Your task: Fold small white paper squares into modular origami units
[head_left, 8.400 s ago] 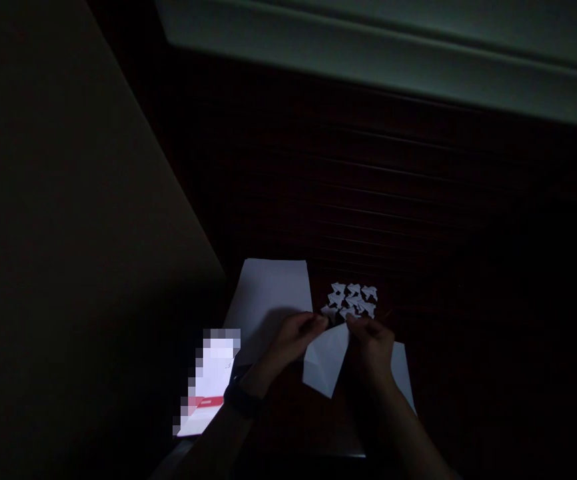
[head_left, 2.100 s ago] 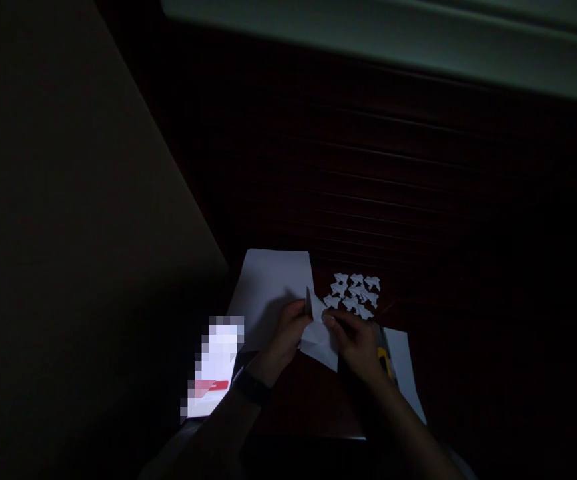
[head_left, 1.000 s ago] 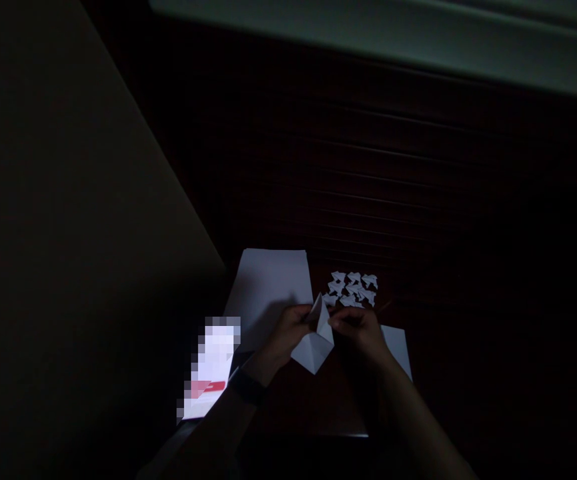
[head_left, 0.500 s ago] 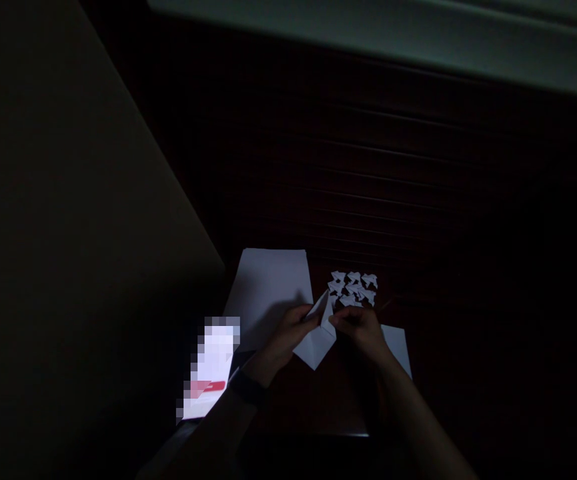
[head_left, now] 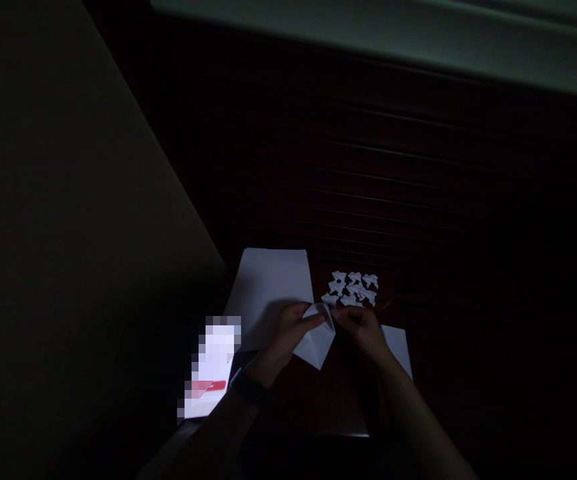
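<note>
A partly folded sheet of white paper [head_left: 315,347] is held above the dark table, one corner pointing toward me. My left hand [head_left: 288,328] is closed on its left side, with the thumb lying across the upper part. At the paper's upper right edge, the fingers of my right hand [head_left: 361,328] pinch it. Just beyond my hands lie several small folded white paper figures [head_left: 354,289], set out in rough rows. Dim light hides the fine creases.
A stack of white paper [head_left: 273,277] lies at the back left. Another white sheet [head_left: 397,347] sits right of my right forearm. A lit screen [head_left: 213,367], partly pixelated, stands at the left. The dark table [head_left: 318,413] ends at a near edge.
The raised, pointed flap of the paper has come down and the top now looks flatter and wider. My left thumb has moved across it. Both hands stay in nearly the same place.
</note>
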### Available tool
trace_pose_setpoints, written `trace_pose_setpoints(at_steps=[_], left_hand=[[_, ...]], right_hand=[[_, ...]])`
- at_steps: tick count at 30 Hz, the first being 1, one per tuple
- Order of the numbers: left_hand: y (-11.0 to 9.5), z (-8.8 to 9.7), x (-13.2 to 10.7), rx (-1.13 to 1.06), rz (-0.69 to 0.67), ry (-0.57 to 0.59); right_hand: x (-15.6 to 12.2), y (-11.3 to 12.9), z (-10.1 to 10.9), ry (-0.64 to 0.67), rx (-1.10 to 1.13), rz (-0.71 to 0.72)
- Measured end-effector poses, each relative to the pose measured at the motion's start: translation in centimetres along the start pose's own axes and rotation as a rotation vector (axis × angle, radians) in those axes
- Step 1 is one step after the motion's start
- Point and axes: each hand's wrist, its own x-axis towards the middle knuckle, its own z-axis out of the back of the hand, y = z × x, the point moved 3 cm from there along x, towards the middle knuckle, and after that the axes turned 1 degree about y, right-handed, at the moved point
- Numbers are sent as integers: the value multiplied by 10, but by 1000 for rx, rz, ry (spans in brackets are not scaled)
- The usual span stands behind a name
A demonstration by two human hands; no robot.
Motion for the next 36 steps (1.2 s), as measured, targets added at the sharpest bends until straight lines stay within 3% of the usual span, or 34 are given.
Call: trace_pose_setpoints(at_steps=[6, 11, 19, 23, 29, 36], left_hand=[[-5, 1, 2, 175, -35, -122], [-3, 2, 3, 202, -49, -125], [-8, 5, 4, 257, -172, -278], [-7, 5, 2, 231, -149, -234], [-8, 2, 4, 220, -227, -158], [-15, -1, 1, 192, -192, -106]], right_hand=[[-2, 5, -5, 76, -8, -33], [-3, -3, -9, 100, 107, -104], [0, 3, -7, -19, 69, -27], [2, -1, -6, -47, 121, -8], [2, -5, -6, -44, 187, 9], [4, -6, -4, -66, 205, 22]])
